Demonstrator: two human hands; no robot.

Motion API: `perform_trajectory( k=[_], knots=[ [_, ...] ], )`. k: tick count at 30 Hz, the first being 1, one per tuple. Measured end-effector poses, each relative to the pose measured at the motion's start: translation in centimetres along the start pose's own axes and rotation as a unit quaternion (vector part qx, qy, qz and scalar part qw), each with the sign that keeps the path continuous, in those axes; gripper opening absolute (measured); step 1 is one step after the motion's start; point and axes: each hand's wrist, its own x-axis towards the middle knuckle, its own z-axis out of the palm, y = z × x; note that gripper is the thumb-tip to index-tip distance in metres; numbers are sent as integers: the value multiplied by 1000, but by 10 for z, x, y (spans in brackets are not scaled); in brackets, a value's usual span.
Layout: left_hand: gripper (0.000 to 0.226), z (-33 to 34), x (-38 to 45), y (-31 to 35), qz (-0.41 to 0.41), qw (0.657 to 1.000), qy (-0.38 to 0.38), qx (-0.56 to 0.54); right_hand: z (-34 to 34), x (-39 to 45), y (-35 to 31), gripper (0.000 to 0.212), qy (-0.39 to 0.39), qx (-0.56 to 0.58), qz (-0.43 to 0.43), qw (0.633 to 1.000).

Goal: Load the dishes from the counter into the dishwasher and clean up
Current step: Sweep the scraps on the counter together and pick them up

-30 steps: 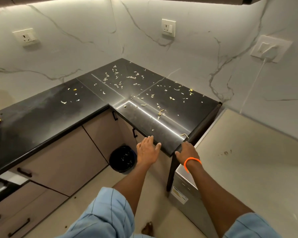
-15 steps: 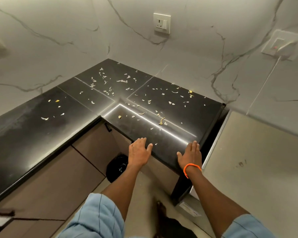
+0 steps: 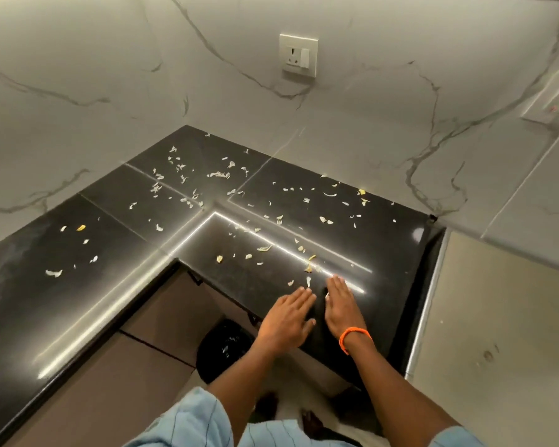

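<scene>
The black L-shaped counter point(image 3: 384, 240) is strewn with pale and yellowish food scraps point(image 3: 218, 174), thickest toward the back corner. My left hand point(image 3: 286, 319) and my right hand point(image 3: 342, 306), which wears an orange wristband, lie flat side by side on the counter's front edge, fingers straight and pointing away from me. A few scraps point(image 3: 309, 267) lie just beyond my fingertips. Neither hand holds anything. No dishes are in view.
A black bin point(image 3: 225, 350) with a few scraps in it stands on the floor under the counter's inner corner, below my left hand. A beige appliance top point(image 3: 497, 317) adjoins the counter on the right. Brown cabinet doors point(image 3: 110, 382) run below. A wall socket point(image 3: 298, 55) sits above.
Both hands have moved forward onto the counter and closer together, now nearly touching. The view has shifted nearer to the counter and more steeply down.
</scene>
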Motion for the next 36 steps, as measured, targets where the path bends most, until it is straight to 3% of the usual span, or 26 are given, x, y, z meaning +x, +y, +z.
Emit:
perform_trajectory(
  k=[4,7,11,16,18,22,24,30,32,36],
  knots=[
    [58,15,22,-29,68,997,-2,39,-8,33,-3,55,72,-25,67,995],
    [56,13,42,-55,33,998,-9,51,-6,28,2,51,86,-57,104,989],
    [59,-9,67,-101,-30,998,-24,49,8,5,1,63,91,-96,188,973],
    [59,-32,67,-150,-24,998,-12,57,49,27,-63,72,101,-124,243,957],
    [60,-31,60,-163,0,998,-12,66,61,53,-90,71,84,-120,230,962],
    [63,-16,37,-178,43,997,-24,64,66,101,-122,62,20,-66,118,991],
    [64,-14,34,-182,63,996,-25,55,60,115,-123,60,34,-33,105,993],
    [58,-17,53,-175,291,951,-89,51,30,90,-61,64,114,-85,243,960],
    [59,-23,70,-186,263,961,-61,59,14,77,-36,68,133,-112,295,940],
    [64,-39,96,-217,90,991,-36,91,-3,71,-11,74,118,-108,373,914]
  ],
)
